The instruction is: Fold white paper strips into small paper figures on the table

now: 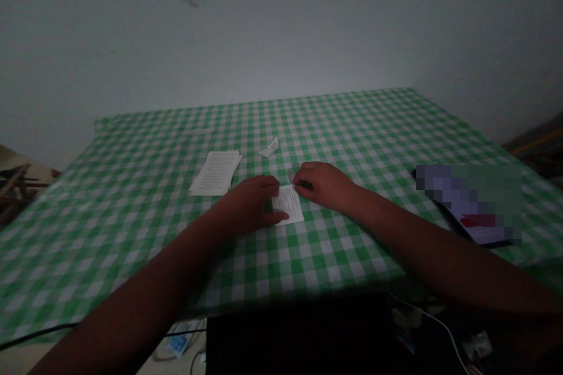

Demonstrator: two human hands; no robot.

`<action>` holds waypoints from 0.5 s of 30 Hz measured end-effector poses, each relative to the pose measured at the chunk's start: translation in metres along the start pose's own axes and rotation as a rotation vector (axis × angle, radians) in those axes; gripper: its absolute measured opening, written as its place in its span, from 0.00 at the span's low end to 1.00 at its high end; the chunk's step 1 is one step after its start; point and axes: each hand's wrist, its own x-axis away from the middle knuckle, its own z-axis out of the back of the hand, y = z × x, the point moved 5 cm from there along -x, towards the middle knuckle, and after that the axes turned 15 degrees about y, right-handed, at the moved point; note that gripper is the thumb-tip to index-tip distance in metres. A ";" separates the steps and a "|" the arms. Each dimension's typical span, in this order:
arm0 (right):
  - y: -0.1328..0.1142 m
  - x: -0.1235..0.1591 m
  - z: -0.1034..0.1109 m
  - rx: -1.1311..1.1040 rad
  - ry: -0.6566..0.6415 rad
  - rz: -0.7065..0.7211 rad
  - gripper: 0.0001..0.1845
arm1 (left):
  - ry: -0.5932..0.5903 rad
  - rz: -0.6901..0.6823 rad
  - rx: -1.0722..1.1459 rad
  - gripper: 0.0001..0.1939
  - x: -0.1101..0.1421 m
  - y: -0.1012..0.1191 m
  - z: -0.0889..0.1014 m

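Two bare hands: low over the middle of the surface (343,263), forearms reaching in from the lower corners and converging on one small printed sheet (290,206).
Left hand (250,204): laid sideways, thumb and fingers spread apart; the thumb rests on the sheet's near left part, the fingers at its far left side.
Right hand (325,184): arched, fingers curled, thumb and forefinger drawn together at the far right corner; whether paper is pinched between them is too dark to say.
Printed sheet: flat on the green-and-white checked cloth, between the hands, its text side up.
Near edge: a band of bare cloth separates the sheet from the front of the surface.
Far side: broad checked cloth runs back toward a plain grey wall (281,29).
Stack of printed sheets (214,173): slightly fanned, just beyond the left hand's knuckles, crowding that side.
Folded paper piece (270,147): beyond both hands, one flap raised.
Screen device (492,237): well apart at the right, its display pixelated; the right forearm crosses the cloth between it and the sheet.
Cables: a black cable (48,328) crosses the near left edge; a white cable (444,325) hangs below at the right.
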 end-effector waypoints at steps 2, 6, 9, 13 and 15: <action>-0.001 0.000 -0.001 -0.020 -0.007 0.028 0.09 | -0.004 0.006 0.005 0.18 -0.001 -0.004 0.002; -0.006 0.002 -0.005 -0.059 -0.054 0.096 0.06 | -0.008 -0.026 0.013 0.18 -0.002 -0.008 0.003; -0.007 0.003 -0.006 -0.085 -0.067 0.113 0.04 | -0.011 -0.041 0.009 0.18 -0.002 -0.009 0.003; -0.001 0.001 -0.008 -0.096 -0.045 0.039 0.05 | -0.013 -0.037 0.012 0.19 -0.002 -0.008 0.002; 0.003 -0.002 -0.008 -0.075 -0.021 -0.022 0.06 | -0.005 -0.033 0.013 0.18 -0.002 -0.008 0.002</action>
